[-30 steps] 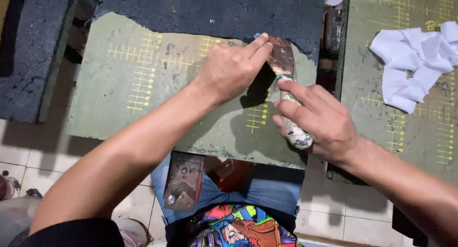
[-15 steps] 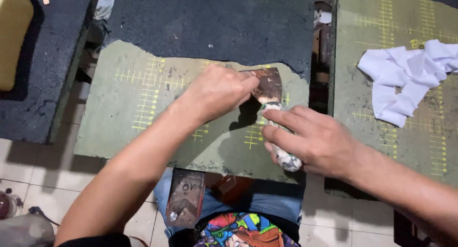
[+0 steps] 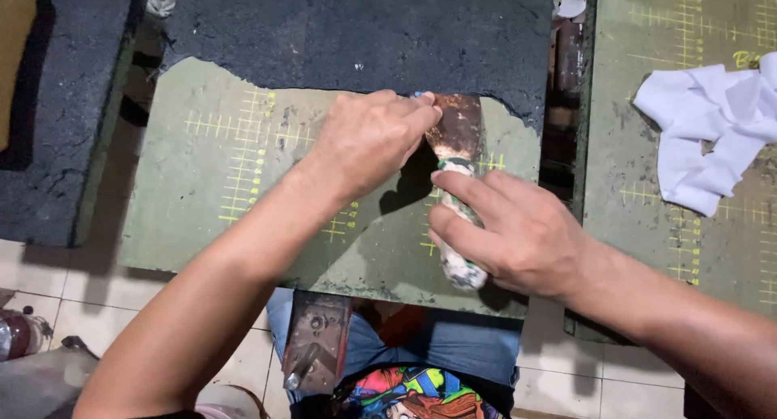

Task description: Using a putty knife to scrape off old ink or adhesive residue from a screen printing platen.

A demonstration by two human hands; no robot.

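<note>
Scraper (image 3: 458, 156) lies blade-first against the dark coating's (image 3: 364, 30) edge on the green desk (image 3: 202, 184); your right hand (image 3: 510, 233) grips its handle, your left hand (image 3: 368, 140) presses fingertips on the blade

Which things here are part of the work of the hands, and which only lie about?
In use:
scraper
green board
dark coating
left hand
right hand

Lying about:
white cloth
neighbouring board

The scraper (image 3: 458, 136) has a rusty, dull metal blade and a paint-crusted handle. The board (image 3: 243, 184) is matt green, its far coating (image 3: 356, 30) rough and black. The cloth (image 3: 712, 136) is soft white.
</note>
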